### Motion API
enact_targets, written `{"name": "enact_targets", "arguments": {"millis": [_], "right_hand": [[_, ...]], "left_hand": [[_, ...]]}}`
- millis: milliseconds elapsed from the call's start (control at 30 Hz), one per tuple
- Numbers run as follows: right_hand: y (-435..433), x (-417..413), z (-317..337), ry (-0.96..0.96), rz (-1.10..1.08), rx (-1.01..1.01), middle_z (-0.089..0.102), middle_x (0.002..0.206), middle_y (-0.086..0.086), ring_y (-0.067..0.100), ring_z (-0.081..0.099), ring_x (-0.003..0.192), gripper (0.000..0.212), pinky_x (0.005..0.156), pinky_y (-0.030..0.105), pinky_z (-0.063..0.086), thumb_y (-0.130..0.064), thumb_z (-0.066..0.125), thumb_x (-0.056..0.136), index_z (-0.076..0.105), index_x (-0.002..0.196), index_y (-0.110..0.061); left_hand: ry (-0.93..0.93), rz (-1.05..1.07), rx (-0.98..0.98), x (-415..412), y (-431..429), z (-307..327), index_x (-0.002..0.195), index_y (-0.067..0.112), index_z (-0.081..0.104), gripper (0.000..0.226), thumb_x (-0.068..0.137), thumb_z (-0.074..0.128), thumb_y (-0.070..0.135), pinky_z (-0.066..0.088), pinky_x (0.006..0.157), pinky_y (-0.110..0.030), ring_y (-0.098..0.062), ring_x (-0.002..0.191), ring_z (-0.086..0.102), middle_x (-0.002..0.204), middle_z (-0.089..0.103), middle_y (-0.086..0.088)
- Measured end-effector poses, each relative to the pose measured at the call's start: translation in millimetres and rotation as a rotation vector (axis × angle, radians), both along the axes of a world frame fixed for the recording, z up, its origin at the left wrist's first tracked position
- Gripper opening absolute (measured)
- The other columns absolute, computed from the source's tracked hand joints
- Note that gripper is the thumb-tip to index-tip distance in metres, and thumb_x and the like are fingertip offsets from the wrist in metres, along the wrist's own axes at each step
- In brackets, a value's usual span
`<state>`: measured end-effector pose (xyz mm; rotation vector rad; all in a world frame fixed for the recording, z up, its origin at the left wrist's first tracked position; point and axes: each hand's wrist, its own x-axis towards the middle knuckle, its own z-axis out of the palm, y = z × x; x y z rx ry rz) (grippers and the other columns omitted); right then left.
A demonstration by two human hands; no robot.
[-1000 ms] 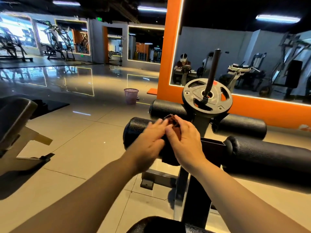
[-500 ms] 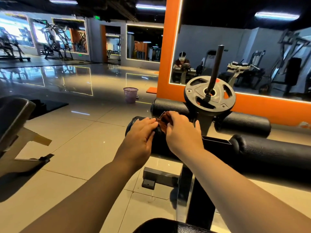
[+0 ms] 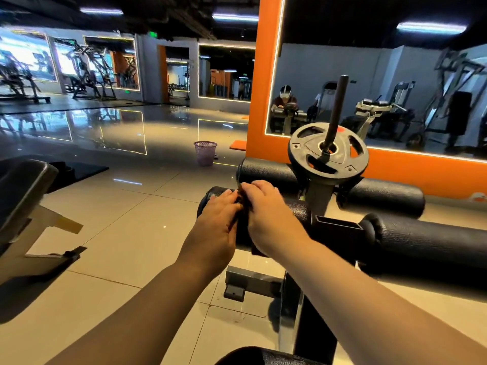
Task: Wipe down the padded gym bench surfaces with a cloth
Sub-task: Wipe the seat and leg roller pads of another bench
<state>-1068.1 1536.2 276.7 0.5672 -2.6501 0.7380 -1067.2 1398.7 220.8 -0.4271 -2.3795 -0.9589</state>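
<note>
holding one cloth (image 3: 242,208), left hand (image 3: 216,223), right hand (image 3: 269,217)

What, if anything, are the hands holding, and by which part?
Left hand and right hand both grip a dark cloth bunched between them on the roller pad; which part cannot be told, most being hidden.

the floor (image 3: 131,206) is glossy beige tile and reflects the lights. beyond the fingers (image 3: 259,187), slightly to their left, stands a purple mesh bin (image 3: 205,153). right of the fingers an orange wall (image 3: 259,101) frames a big mirror (image 3: 382,75). far left, exercise machines (image 3: 89,72) stand before bright wall panels (image 3: 23,59). tube lamps (image 3: 234,17) hang under a dark ceiling (image 3: 342,17).
</note>
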Motion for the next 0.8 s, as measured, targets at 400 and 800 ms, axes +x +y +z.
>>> {"name": "enact_targets", "arguments": {"millis": [400,800], "right_hand": [[24.0,16.4,-16.8,0.13,-0.025,-0.014,0.04,0.147,-0.004,0.022,0.033,0.139,0.055,0.12,0.041,0.029,-0.004,0.054,0.095,0.046,0.145,-0.025],[24.1,12.1,-10.6,0.086,0.011,0.024,0.037,0.152,-0.002,0.017,0.032,0.14,0.058,0.121,0.035,0.027,-0.003,0.05,0.097,0.04,0.151,-0.023]], "left_hand": [[-0.074,-0.043,-0.135,-24.0,-2.8,29.2,0.137,0.021,0.055,0.034,0.103,0.047,0.023,0.03,0.119,-0.044,-0.021,0.136,0.042,0.144,0.053,-0.001],[-0.011,-0.027,-0.188,-53.5,-2.3,34.3,0.111,0.018,0.072,0.028,0.1,0.046,0.023,0.05,0.09,-0.042,-0.022,0.102,0.057,0.11,0.066,-0.004]]}}
